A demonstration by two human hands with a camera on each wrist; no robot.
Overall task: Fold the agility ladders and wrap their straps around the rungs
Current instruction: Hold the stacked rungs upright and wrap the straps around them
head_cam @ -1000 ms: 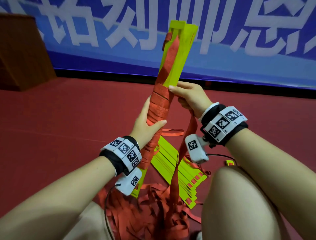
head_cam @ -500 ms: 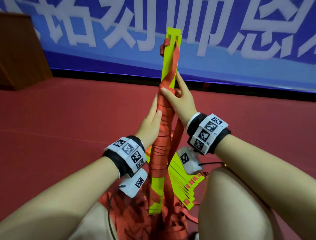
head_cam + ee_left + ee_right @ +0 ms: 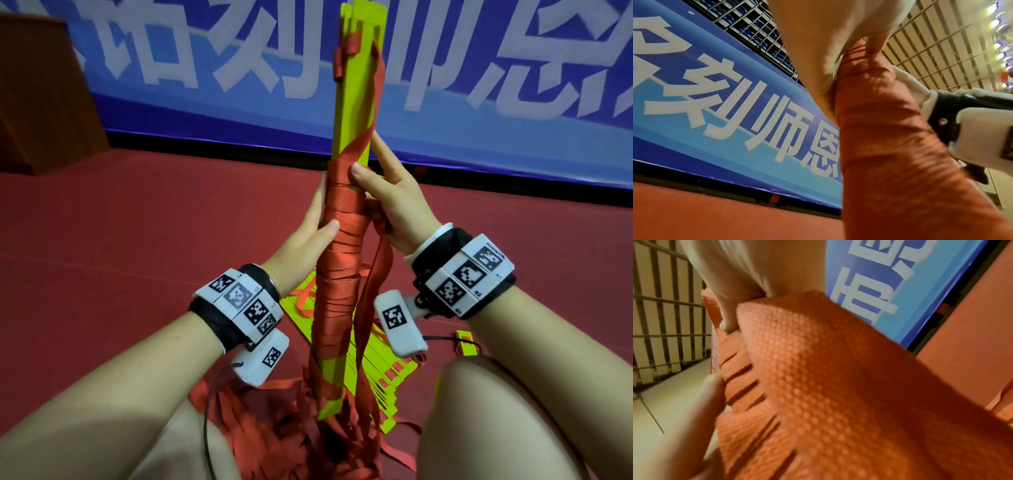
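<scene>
A bundle of yellow-green ladder rungs [image 3: 354,102] stands upright in front of me, its middle wound with red strap [image 3: 342,246]. My left hand [image 3: 308,240] grips the wrapped part from the left, thumb across the windings. My right hand [image 3: 383,192] holds the bundle higher up on the right, thumb on the top winding, forefinger along the rungs, a loose strap [image 3: 373,284] running down from under its palm. The left wrist view shows the wrapped bundle [image 3: 890,129] close up. In the right wrist view the strap [image 3: 828,378] fills the picture.
A second stack of yellow-green rungs [image 3: 380,370] lies on the red floor [image 3: 137,222] behind the bundle. Loose red straps [image 3: 274,411] pile between my bare knees [image 3: 496,411]. A blue banner [image 3: 479,85] runs along the back; a brown wooden box [image 3: 41,96] stands far left.
The bundle has turned from tilted right to nearly upright and edge-on. My right hand has brought the strap round and moved up the rungs; my left hand has shifted its grip on the windings.
</scene>
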